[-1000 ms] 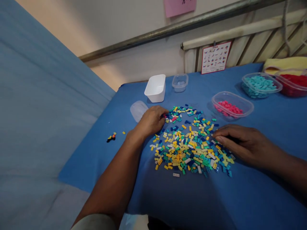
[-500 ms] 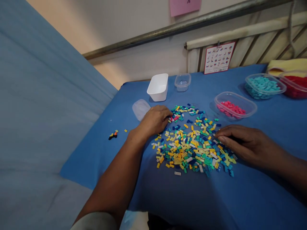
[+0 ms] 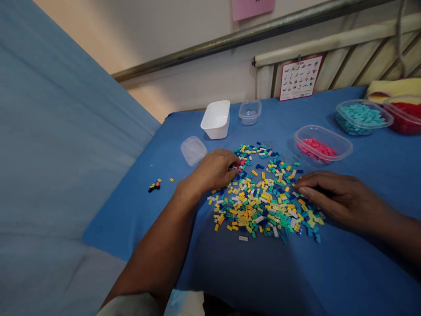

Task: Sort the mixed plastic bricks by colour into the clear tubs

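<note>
A spread pile of small bricks (image 3: 263,197), yellow, green, blue and white, lies on the blue cloth (image 3: 230,272). My left hand (image 3: 213,171) rests at the pile's upper left edge. Its fingers are curled and its fingertips press together among pink and white bricks; what they hold is hidden. My right hand (image 3: 335,197) lies at the pile's right edge, palm down, with its fingers stretched out toward the left over the bricks. Nothing shows in it.
A clear tub of pink bricks (image 3: 322,145) stands right of the pile. A tub of teal bricks (image 3: 362,116) and one of red bricks (image 3: 406,112) stand farther right. Behind are a white tub (image 3: 216,119), a small clear tub (image 3: 250,111) and a clear lid (image 3: 193,150). A few stray bricks (image 3: 154,186) lie left.
My left hand has slid a little to the right and toward me along the pile's edge. My right hand has stayed in place.
</note>
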Demonstrator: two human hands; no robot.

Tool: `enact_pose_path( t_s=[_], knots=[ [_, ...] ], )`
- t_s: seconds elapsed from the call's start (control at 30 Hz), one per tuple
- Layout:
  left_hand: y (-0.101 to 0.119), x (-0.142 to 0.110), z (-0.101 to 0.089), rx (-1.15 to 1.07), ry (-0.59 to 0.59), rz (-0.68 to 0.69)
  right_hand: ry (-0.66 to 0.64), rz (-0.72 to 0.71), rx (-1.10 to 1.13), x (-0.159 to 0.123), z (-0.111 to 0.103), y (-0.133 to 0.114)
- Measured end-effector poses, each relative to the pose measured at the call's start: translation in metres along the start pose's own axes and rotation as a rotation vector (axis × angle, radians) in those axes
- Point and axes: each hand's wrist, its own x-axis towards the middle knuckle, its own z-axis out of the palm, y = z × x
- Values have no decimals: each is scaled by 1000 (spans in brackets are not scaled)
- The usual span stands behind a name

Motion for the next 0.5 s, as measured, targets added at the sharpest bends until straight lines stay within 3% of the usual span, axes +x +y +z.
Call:
enact_pose_path(
  t_s=[0.5],
  knots=[
    [7, 2, 4, -28, 3, 54, -19, 28, -4, 0, -1, 0]
  ],
)
